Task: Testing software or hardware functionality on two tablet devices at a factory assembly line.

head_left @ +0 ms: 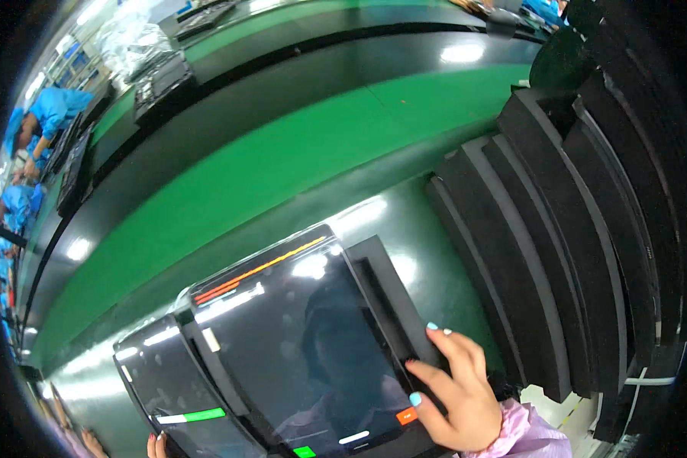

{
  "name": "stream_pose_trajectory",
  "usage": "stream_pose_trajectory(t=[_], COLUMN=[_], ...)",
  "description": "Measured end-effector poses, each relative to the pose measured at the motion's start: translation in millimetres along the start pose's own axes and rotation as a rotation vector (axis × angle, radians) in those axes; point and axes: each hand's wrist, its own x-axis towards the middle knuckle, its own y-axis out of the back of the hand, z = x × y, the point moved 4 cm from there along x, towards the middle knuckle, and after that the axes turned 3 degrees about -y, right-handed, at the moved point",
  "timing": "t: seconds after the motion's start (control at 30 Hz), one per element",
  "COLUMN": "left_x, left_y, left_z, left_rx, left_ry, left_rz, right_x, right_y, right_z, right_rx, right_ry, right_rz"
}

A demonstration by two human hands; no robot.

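A large tablet-like screen lies before me, dark and reflective, with an orange line along its top and green and orange buttons low down. My right hand is at its right edge, fingers spread. The thumb and one finger touch the screen's border, and other fingertips reach over a black foam strip beside it. Left of the large screen lies a smaller dark screen with a white and green bar. Of my left hand only two fingertips show, by the smaller screen's lower left edge; the rest is outside the picture.
Thick black foam slabs stand in a row on the right. Beyond the green bench runs a dark conveyor-like strip bearing a device. Co-workers in blue sit at far left. Another person's hands show at lower left.
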Motion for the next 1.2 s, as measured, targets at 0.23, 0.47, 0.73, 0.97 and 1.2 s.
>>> stream_pose_trajectory(t=[0.23,0.47,0.73,0.97,1.2], left_x=[-11,-8,-8,-18,-14], left_y=[5,28,16,26,18], left_z=[-24,-18,-31,-29,-21], left_rx=[0.043,0.111,-0.140,-0.192,-0.003], left_ry=[-0.093,-0.006,-0.120,-0.191,-0.203], left_rz=[-0.009,-0.013,-0.068,-0.007,0.051], right_x=[-18,-10,-17,-16,-20], right_y=[27,-9,-3,-8,-9], right_z=[-22,-23,-18,-12,-23], right_rx=[0.005,0.020,0.088,0.058,0.084], right_ry=[-0.015,0.045,-0.025,0.060,0.088], right_rz=[0.024,0.076,0.219,0.279,0.404])
